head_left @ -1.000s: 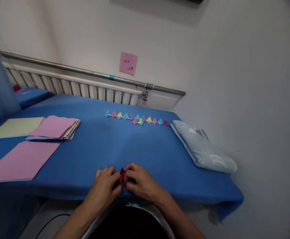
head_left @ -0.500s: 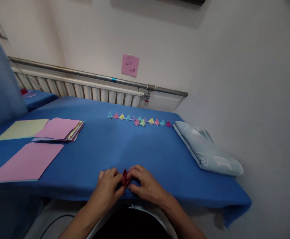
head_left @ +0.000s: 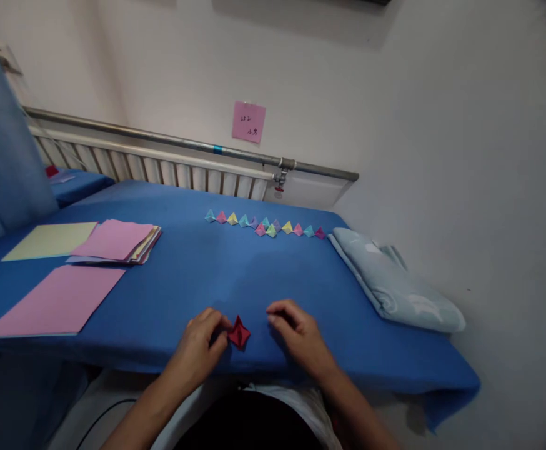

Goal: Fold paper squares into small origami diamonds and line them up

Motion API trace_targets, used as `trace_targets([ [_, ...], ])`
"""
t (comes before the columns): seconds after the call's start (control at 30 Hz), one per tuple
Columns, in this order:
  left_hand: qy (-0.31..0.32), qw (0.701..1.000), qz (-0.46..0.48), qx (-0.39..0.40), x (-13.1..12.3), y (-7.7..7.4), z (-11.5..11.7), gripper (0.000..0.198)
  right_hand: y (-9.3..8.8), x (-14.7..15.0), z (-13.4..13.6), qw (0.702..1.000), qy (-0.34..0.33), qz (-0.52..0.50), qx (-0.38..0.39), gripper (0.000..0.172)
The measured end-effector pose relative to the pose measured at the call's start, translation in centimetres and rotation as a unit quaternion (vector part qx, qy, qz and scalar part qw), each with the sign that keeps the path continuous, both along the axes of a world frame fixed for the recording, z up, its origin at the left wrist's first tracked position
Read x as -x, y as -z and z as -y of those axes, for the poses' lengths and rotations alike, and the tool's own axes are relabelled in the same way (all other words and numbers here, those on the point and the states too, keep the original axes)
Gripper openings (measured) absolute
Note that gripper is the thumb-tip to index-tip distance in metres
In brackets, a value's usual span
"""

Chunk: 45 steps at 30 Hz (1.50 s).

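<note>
A small folded red paper piece (head_left: 239, 333) rests on the blue cloth (head_left: 217, 275) near the front edge. My left hand (head_left: 200, 350) pinches its left side with thumb and fingers closed. My right hand (head_left: 298, 337) lies just to the right of it, off the paper, its fingers curled loosely and holding nothing. Further back lies a row of several small folded paper pieces (head_left: 264, 225) in blue, pink, yellow and purple.
A single pink sheet (head_left: 57, 299) lies at the front left, with a stack of coloured paper (head_left: 118, 242) and a yellow-green sheet (head_left: 50, 240) behind it. A folded light blue cloth (head_left: 395, 284) lies at the right. A radiator (head_left: 160, 169) and a wall stand behind.
My right hand has let go of the red paper piece and moved to the right. The left hand keeps hold of it. The view shifted slightly.
</note>
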<state>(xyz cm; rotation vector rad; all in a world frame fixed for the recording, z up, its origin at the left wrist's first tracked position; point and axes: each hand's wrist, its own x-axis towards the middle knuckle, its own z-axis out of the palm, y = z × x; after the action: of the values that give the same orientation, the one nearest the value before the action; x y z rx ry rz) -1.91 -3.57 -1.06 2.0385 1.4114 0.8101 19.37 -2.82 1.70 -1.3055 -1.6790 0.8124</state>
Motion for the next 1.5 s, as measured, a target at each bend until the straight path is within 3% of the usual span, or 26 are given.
trace_targets([
  [0.13, -0.022, 0.999, -0.018, -0.028, -0.3, 0.4, -1.1, 0.008, 1.8, 2.3, -0.1, 0.994, -0.084, 0.064, 0.02, 0.013],
  [0.43, 0.017, 0.997, -0.078, 0.009, -1.4, 0.1, -2.2, 0.01, 1.6, 3.4, -2.2, 0.966, -0.129, 0.224, 0.013, 0.018],
  [0.93, -0.014, 0.994, -0.106, 0.026, -1.6, 0.3, -2.3, 0.016, 2.5, 4.1, -1.9, 0.965, -0.087, 0.248, -0.008, 0.017],
  [1.13, -0.004, 0.999, -0.036, 0.021, 0.5, 0.1, -1.3, 0.022, 1.6, 2.6, -0.4, 0.991, -0.044, 0.127, 0.006, 0.016],
  [1.3, 0.062, 0.998, 0.002, 0.018, 0.8, 0.3, 0.2, 0.025, 1.3, 2.7, 1.2, 0.984, -0.141, 0.112, 0.014, 0.021],
  [1.5, 0.049, 0.998, -0.044, 0.015, -0.1, 0.1, -0.1, 0.007, 1.8, 3.2, 0.9, 0.974, -0.144, 0.175, 0.014, 0.022],
])
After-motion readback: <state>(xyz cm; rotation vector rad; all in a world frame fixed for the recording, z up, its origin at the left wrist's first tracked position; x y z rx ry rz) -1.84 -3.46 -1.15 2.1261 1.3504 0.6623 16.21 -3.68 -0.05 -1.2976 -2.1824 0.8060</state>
